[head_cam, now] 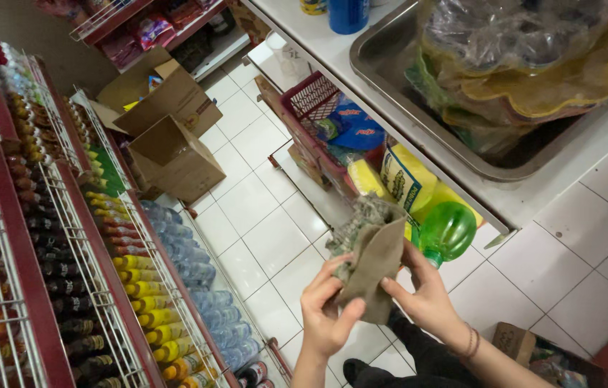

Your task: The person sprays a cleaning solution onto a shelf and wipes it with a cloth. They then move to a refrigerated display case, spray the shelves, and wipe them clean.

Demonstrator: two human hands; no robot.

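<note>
Person's left hand point(324, 314) and right hand point(425, 296) bare, forearms unsleeved; thin bracelets point(471, 343) on right wrist; dark trousers point(426, 356) and dark shoe point(354, 370) below.

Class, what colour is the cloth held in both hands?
The cloth is dull olive-brown, seen in the head view, held by the left hand and right hand.

even, bright indoor light from above; soft shadows fall under my hands point(376, 298) onto the white tiled floor point(261, 215). glare streaks the steel tray point(383, 57). wide-angle bending tilts the shelves point(45, 237) at left; edges slightly soft.
</note>
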